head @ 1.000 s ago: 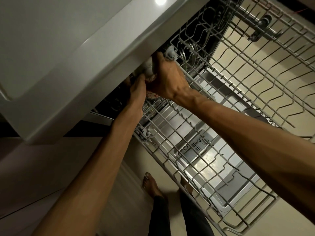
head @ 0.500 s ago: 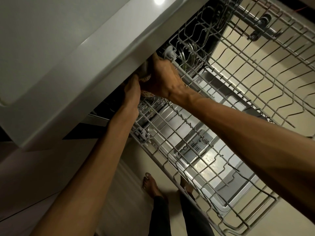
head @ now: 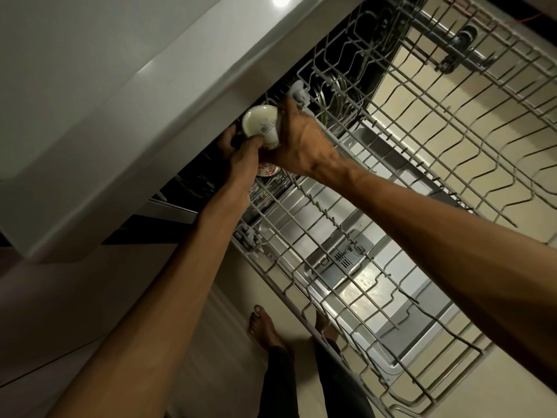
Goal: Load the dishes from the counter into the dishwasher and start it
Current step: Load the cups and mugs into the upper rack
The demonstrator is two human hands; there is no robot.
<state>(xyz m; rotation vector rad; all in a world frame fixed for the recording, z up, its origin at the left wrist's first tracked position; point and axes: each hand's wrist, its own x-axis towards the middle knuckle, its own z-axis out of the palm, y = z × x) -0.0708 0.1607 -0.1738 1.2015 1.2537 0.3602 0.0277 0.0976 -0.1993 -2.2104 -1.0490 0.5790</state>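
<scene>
A white cup (head: 259, 126) with a barcode sticker on its base shows bottom-up at the back left of the pulled-out wire rack (head: 391, 182), just below the counter edge. My right hand (head: 298, 146) grips the cup from the right. My left hand (head: 241, 152) holds it from below, with the thumb against its base. Just under the hands lies a small bowl (head: 267, 170) with a red pattern, partly hidden. The dishwasher's dark opening (head: 355, 55) lies behind the rack.
The white counter (head: 126, 110) overhangs the left side and hides part of the machine. The open door (head: 376, 282) with its detergent compartment lies under the rack. A second wire rack (head: 482, 70) extends at the upper right. My bare feet (head: 265, 324) stand on the floor below.
The cup, mostly hidden under the counter edge before, has come out into view with its base turned up. Both hands shifted slightly with it.
</scene>
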